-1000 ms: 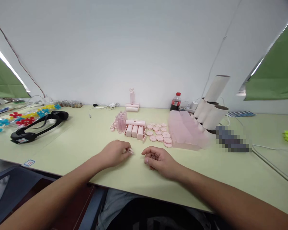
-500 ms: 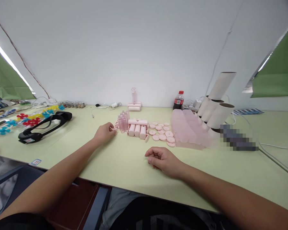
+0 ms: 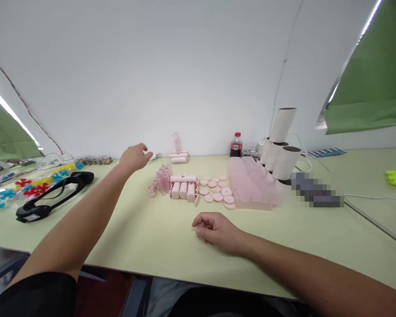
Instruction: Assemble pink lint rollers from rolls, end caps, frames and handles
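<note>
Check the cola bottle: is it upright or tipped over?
Upright: the cola bottle has its red cap on top and dark drink below.

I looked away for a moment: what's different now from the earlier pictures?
The left hand has left the small pink pieces beside the pink tubes and moved forward, toward the wall; whether it holds anything is unclear. The right hand stayed loosely curled near the table's front, and the pink discs and bottle look unmoved.

A cola bottle (image 3: 236, 147) (red-capped) stands upright near the wall (image 3: 198, 79).
</note>
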`<act>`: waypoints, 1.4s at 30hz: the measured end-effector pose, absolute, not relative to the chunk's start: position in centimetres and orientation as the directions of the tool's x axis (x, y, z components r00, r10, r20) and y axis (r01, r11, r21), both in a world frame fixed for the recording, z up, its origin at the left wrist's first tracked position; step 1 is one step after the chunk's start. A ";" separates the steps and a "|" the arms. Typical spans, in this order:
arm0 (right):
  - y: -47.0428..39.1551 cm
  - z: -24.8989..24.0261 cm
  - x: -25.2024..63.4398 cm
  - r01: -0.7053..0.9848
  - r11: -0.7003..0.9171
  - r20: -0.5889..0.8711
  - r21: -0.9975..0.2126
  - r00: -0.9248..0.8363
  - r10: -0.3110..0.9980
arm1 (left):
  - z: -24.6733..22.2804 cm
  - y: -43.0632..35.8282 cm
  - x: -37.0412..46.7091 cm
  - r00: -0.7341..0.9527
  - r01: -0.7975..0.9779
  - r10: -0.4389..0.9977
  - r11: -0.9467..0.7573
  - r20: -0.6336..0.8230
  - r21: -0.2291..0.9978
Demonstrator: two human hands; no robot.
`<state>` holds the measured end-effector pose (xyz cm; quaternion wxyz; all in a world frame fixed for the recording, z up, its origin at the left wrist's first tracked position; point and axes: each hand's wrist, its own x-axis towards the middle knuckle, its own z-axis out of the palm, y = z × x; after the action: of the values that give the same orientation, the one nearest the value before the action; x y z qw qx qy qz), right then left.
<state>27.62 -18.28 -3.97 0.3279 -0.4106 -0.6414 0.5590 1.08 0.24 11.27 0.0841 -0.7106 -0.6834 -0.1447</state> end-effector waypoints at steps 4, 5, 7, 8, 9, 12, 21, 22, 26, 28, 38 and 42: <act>-18.3 -4.2 27.6 0.184 0.054 -0.035 -0.981 -0.448 0.893 | 14.3 4.4 5.7 0.213 0.977 0.896 -0.206 0.389 -0.059; -18.3 -4.1 27.7 0.193 0.065 -0.029 -0.979 -0.448 0.894 | 14.6 5.5 6.8 0.239 0.971 0.895 -0.226 0.376 -0.078; -18.4 -4.0 27.6 0.213 0.091 -0.016 -0.973 -0.453 0.891 | 14.8 7.5 8.8 0.276 0.961 0.900 -0.255 0.338 -0.105; -18.4 -3.9 27.6 0.226 0.106 -0.008 -0.968 -0.455 0.890 | 14.7 8.4 9.6 0.290 0.957 0.905 -0.268 0.312 -0.112; -18.5 -3.7 27.6 0.239 0.121 -0.001 -0.963 -0.455 0.891 | 14.5 9.2 10.4 0.299 0.954 0.911 -0.276 0.284 -0.118; -18.7 -3.5 27.6 0.269 0.169 0.028 -0.948 -0.458 0.888 | 13.7 11.0 11.8 0.286 0.956 0.938 -0.266 0.198 -0.122; -18.8 -3.7 27.6 0.271 0.226 0.068 -0.936 -0.488 0.870 | 11.3 13.0 11.6 0.222 0.966 0.954 -0.187 0.201 -0.178; -18.7 -3.7 27.5 0.280 0.229 0.069 -0.932 -0.485 0.872 | 11.3 13.2 11.5 0.232 0.963 0.947 -0.191 0.223 -0.189; -18.6 -3.7 27.3 0.293 0.230 0.068 -0.928 -0.474 0.878 | 11.6 14.0 11.2 0.297 0.942 0.932 -0.251 0.207 -0.221; -18.6 -3.6 27.3 0.291 0.236 0.071 -0.927 -0.482 0.873 | 12.0 14.5 11.2 0.318 0.933 0.931 -0.275 0.177 -0.231; -18.8 -3.6 27.5 0.292 0.295 0.125 -0.910 -0.485 0.865 | 13.0 11.7 10.3 0.372 0.902 0.914 -0.315 0.162 -0.294; -18.6 -2.7 27.8 0.271 0.396 0.275 -0.877 -0.393 0.877 | 14.9 8.1 9.7 0.406 0.908 0.866 -0.346 0.291 -0.237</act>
<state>27.81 -18.59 -2.75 0.3903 -0.3885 -0.7387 0.3886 9.69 8.09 14.87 0.1827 -0.8183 -0.5421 -0.0568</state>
